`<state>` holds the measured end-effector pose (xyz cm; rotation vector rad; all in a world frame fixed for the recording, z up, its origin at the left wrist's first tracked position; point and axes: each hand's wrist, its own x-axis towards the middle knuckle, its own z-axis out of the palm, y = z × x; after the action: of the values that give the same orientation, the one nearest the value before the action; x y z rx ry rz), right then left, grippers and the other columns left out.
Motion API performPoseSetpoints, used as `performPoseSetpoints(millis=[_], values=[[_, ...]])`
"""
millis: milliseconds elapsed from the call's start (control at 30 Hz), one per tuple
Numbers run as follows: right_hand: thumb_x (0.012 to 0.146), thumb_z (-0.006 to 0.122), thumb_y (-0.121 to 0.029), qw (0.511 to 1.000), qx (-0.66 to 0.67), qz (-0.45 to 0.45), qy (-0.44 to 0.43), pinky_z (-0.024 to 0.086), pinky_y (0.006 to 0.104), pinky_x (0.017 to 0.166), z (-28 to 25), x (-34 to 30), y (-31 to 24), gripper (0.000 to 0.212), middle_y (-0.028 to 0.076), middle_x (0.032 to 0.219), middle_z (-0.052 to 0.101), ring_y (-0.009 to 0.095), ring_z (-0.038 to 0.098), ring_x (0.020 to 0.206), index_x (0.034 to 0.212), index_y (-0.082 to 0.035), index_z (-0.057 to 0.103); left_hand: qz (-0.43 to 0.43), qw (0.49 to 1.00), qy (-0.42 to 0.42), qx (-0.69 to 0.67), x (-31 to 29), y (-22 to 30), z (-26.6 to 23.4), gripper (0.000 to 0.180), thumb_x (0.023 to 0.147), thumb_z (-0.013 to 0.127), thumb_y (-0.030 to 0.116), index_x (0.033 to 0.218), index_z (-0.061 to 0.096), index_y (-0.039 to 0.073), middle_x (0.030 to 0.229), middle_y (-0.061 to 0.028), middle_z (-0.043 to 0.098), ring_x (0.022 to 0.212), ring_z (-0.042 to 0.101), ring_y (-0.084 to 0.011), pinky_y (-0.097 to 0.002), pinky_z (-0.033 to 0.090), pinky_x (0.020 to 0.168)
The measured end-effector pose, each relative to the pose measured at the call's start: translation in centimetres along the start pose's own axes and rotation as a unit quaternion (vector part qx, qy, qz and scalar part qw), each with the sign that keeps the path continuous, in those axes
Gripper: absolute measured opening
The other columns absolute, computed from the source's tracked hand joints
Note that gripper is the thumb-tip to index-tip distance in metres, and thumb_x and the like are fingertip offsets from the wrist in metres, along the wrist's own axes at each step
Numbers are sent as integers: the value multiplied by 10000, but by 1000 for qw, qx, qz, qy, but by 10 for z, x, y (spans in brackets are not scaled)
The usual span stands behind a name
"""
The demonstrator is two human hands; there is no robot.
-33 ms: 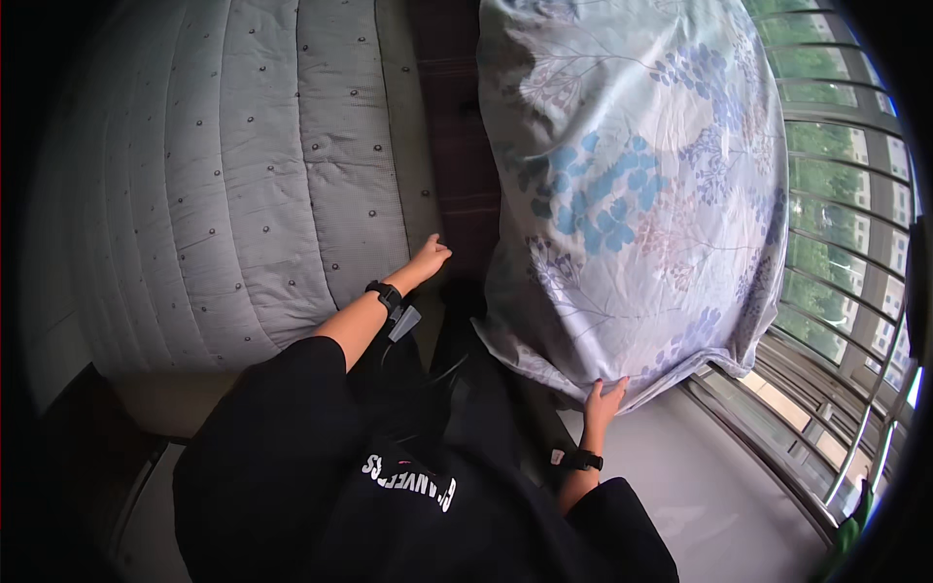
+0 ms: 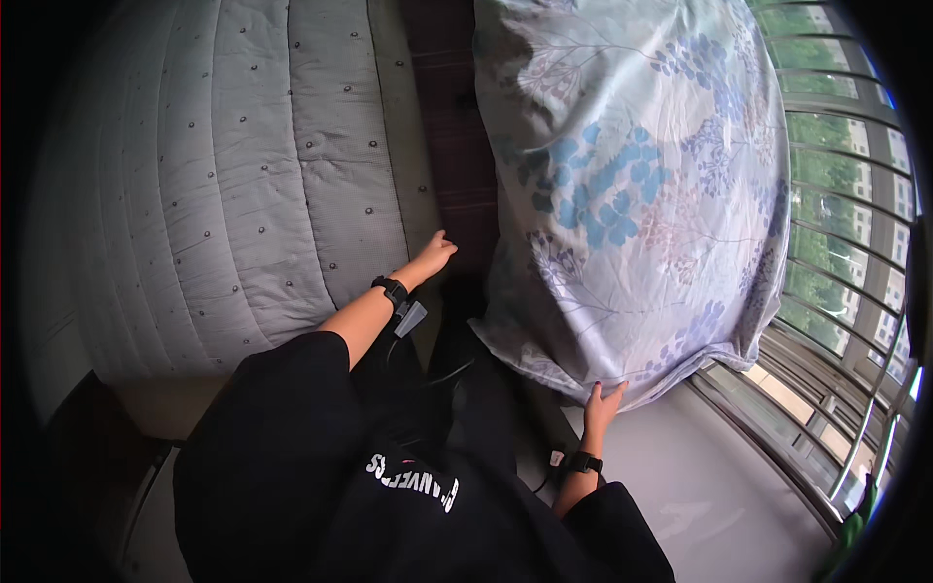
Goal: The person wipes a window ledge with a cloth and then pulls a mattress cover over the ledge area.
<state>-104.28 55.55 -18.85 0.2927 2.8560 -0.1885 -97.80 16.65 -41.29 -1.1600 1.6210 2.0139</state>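
A big floral pillow (image 2: 632,194), pale blue-grey with blue and lilac flowers, stands on end on the grey window ledge (image 2: 680,476). My right hand (image 2: 603,398) presses against its lower edge with the fingers spread on the fabric. My left hand (image 2: 432,257) reaches forward with fingers apart and rests at the edge of the grey quilted mattress (image 2: 243,185), holding nothing. Each wrist wears a black band.
A dark gap (image 2: 457,146) runs between the mattress and the pillow. Curved window bars (image 2: 836,291) with greenery behind them close off the right side. My black-clothed body (image 2: 389,486) fills the lower middle. A dark bed frame corner (image 2: 87,447) sits at the lower left.
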Motion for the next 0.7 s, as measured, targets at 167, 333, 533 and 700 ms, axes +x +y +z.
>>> performPoseSetpoints(millis=[167,333,533,700], values=[[789,524,-335,978,55,197,41,276,346,960,35,-31,65,670,228,1236,381,323,363,1154,1236,93,270,-41,997,-59,6,35,31,54,487,841,400,220,1269,295,14,1297,-143,331,1185,317,-243,-309,261,959],[834,467,-417,724,627,286,31,268,359,964,75,-43,62,636,135,1262,367,245,362,1144,1264,14,284,-47,992,-73,-96,90,27,72,464,867,357,229,1277,283,26,1302,-113,329,1187,313,-207,-307,253,967],[861,465,-288,647,730,195,101,287,317,942,72,-50,63,435,102,1202,419,199,385,1108,1178,3,396,432,888,-8,156,133,37,76,468,786,483,58,1223,321,15,1214,-115,414,1107,406,-219,-308,334,913],[817,552,-265,671,707,196,108,322,303,886,40,-32,54,393,112,1079,502,184,454,1008,1043,48,476,440,885,-83,126,116,56,80,544,772,494,-8,1258,257,49,1218,-118,401,1103,405,-235,-331,347,921]])
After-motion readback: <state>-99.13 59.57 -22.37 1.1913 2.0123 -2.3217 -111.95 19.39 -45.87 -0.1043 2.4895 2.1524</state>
